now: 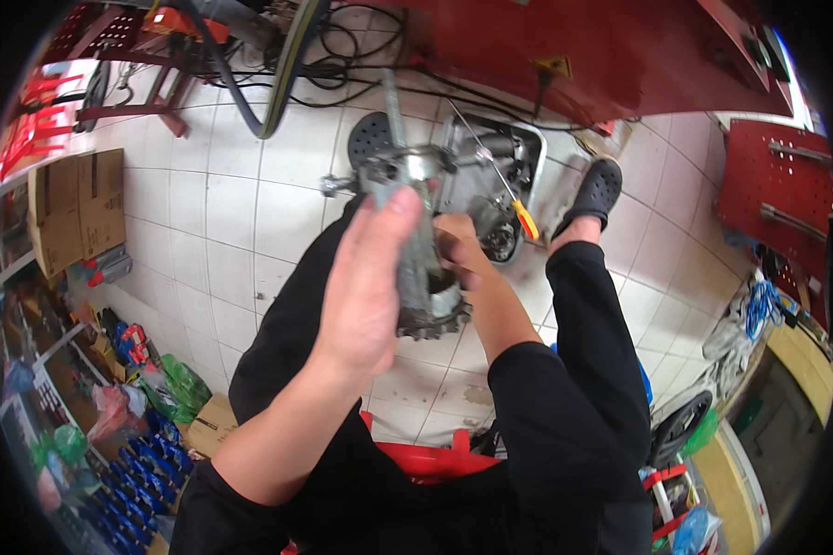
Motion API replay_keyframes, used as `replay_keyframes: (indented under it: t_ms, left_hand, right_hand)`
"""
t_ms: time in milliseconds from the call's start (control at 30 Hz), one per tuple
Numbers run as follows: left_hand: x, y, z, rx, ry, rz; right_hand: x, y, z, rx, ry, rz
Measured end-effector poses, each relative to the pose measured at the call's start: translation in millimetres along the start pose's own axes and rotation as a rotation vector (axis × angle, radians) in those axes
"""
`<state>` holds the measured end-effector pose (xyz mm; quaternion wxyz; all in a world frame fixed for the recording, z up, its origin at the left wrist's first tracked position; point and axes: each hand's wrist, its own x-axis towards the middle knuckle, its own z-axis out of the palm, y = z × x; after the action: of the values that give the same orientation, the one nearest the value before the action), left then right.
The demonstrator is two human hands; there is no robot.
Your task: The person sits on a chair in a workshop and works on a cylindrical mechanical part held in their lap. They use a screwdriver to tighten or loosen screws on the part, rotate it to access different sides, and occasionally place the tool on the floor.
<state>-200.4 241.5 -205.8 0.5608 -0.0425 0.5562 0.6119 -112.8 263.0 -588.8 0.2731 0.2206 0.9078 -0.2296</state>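
Note:
A grey metal machine part (416,264) is held upright in front of me, off the floor. A long threaded rod (394,106) rises from its top, and a toothed ring (440,326) forms its lower end. My left hand (366,287) presses along its left side, thumb upward, blurred by motion, with most fingers hidden. From the right, my right hand (458,242) curls its fingers round the part, which partly hides it. Beyond the hands, a metal tray (539,171) holds several dark metal parts (500,240). A yellow-handled screwdriver (525,218) lies across the tray.
My feet in dark clogs (602,190) flank the tray on white floor tiles. A red metal cabinet (583,55) stands ahead, with black cables (342,69) along the floor. Cardboard boxes (79,208) and blue bins (143,481) are at left; a red stool (426,458) is under me.

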Motion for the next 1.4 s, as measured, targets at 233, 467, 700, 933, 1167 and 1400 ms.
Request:
replay_keyframes:
  t_ms: [233, 467, 700, 933, 1167, 1400]
  left_hand:
    - [-3, 7, 6, 0.075, -0.023, -0.015]
    - [-2, 5, 5, 0.035, -0.002, -0.001]
    - [0, 5, 5, 0.058, -0.040, -0.017]
    - [-1, 8, 9, 0.060, -0.038, -0.002]
    - [0, 9, 10, -0.111, -0.046, -0.009]
    - [-4, 5, 15, -0.030, -0.125, -0.060]
  right_hand:
    - [-2, 10, 6, -0.046, 0.043, -0.014]
    - [-6, 12, 10, -0.112, 0.027, -0.039]
    - [-9, 13, -2, -0.149, -0.033, -0.062]
    - [-8, 18, 12, -0.052, 0.019, -0.019]
    - [-20, 13, -20, 0.140, -0.063, -0.083]
    - [-59, 46, -70, 0.277, 0.146, -0.254]
